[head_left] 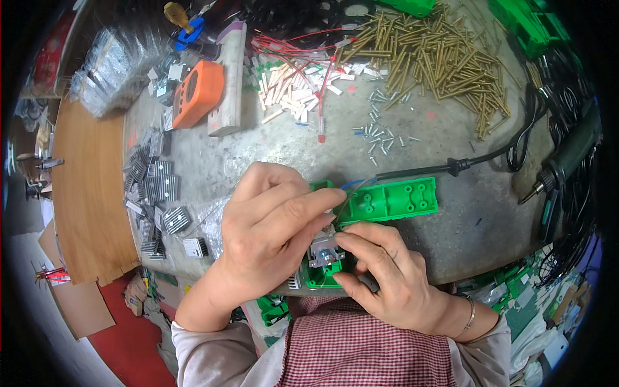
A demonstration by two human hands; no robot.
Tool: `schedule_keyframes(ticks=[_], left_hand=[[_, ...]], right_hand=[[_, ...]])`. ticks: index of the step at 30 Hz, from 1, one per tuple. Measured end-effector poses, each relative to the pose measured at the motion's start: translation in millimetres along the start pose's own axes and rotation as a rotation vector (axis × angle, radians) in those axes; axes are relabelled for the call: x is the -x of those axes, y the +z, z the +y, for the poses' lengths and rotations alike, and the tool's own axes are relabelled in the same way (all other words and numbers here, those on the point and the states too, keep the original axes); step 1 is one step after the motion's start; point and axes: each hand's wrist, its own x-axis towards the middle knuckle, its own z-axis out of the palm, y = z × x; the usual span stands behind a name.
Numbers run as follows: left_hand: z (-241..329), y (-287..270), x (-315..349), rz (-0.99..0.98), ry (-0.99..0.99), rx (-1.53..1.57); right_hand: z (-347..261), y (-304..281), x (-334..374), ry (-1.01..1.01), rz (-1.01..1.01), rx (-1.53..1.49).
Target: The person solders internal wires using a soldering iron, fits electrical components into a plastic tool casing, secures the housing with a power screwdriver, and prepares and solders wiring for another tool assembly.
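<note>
Taking the silver metal part as the centre of the clock, it sits between the two hands near the counter's close edge, over a green casing that shows at 6 o'clock. The left hand reaches in from 10 o'clock, its fingertips just above the part at 12; thumb and forefinger come close together, but what lies between them is mostly hidden, so I cannot tell whether they pinch anything. The right hand comes in from between 3 and 4 o'clock with thumb and forefinger apart: the forefinger tip meets the part at 1, and the thumb tip is by the casing at 5. Whether these fingers grip firmly I cannot tell.

At 2 o'clock, just past the right fingers, lies an open green shell, with a black cord beyond its far edge. Farther out at 1 are small silver screws, then a heap of brass-coloured rods. White pieces lie near 12, an orange device stands at 11, and grey finned blocks gather around 10.
</note>
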Motion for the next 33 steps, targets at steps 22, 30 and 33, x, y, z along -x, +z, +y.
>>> schedule_keyframes(ticks=[22,30,33], left_hand=[[5,-3,-3,-0.045,-0.047,-0.014],[8,-12,-9,-0.160,-0.151,0.020],[12,-18,-15,-0.223,-0.215,0.055]], right_hand=[[2,2,3,-0.007,0.019,0.010],[3,2,3,-0.025,0.028,0.019],[3,2,3,-0.032,0.034,0.027]])
